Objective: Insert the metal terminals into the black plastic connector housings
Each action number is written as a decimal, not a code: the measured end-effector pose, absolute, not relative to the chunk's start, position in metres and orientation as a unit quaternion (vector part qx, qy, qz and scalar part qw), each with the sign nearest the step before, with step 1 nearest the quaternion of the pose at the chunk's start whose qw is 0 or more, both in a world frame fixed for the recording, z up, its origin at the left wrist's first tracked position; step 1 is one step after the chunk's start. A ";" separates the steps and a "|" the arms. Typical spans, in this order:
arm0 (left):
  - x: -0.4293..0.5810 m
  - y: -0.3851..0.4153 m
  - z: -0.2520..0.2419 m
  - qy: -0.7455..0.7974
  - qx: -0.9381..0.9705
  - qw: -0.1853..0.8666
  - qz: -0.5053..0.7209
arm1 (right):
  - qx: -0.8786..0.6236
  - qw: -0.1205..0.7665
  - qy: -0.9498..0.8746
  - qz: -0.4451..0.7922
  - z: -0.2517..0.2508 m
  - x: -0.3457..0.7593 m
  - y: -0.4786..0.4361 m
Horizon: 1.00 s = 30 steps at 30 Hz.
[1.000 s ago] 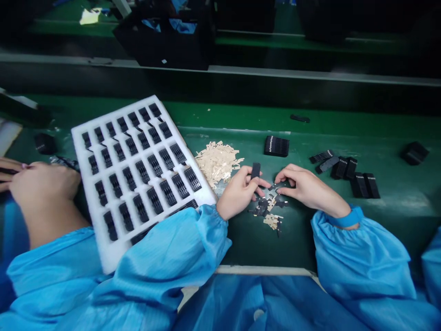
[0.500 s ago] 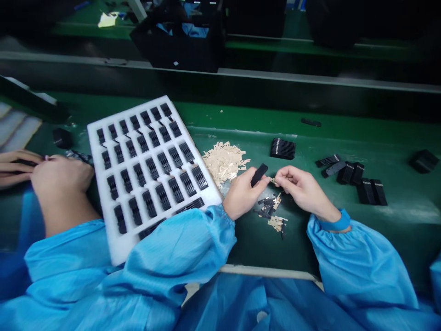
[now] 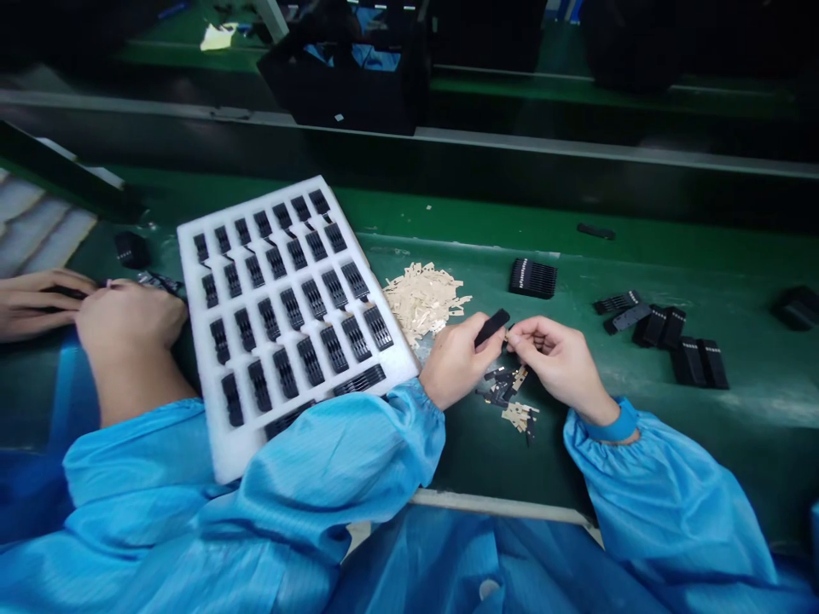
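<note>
My left hand [image 3: 455,365] pinches a slim black strip [image 3: 492,327] between thumb and fingers. My right hand [image 3: 554,358] is right beside it, its fingertips closed on a small tan paper piece [image 3: 510,338] by the strip's end. Below both hands lies a small heap of black and tan scraps [image 3: 508,390]. A larger pile of tan paper strips [image 3: 422,298] sits to the left. A white foam tray [image 3: 203,358] holds rows of black strips in its pockets, just left of my left hand.
A co-worker's hands [image 3: 131,315] [image 3: 38,303] and blue sleeve lie left of the tray. Black stacks [image 3: 533,278] [image 3: 691,362] stand on the green bench [image 3: 576,426] to the right. A raised ledge [image 3: 448,136] runs behind it, with a black bag [image 3: 345,85] beyond.
The black strip has tilted from upright to slanting right. My right hand's fingers have closed in by its end. The whole scene has drifted slightly right in view.
</note>
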State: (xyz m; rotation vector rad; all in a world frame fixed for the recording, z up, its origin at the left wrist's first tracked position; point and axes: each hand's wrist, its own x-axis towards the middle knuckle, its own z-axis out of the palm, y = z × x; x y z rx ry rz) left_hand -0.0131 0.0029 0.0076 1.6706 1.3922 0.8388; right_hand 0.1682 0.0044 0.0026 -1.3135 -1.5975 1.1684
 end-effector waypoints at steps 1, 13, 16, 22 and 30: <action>-0.013 0.002 0.008 0.545 0.666 0.390 0.327 | -0.514 0.375 -0.625 0.453 0.002 0.168 0.004; -0.022 0.014 0.002 0.664 0.571 0.315 0.365 | -0.543 0.420 -0.585 0.433 0.009 0.172 0.009; -0.023 0.015 0.000 0.643 0.559 0.347 0.392 | -0.541 0.417 -0.586 0.435 0.008 0.173 0.011; -0.017 0.010 0.004 0.537 0.613 0.433 0.385 | -0.521 0.399 -0.624 0.425 0.003 0.172 0.009; -0.014 0.004 0.000 0.555 0.627 0.410 0.362 | -0.531 0.403 -0.705 0.242 0.007 0.170 0.006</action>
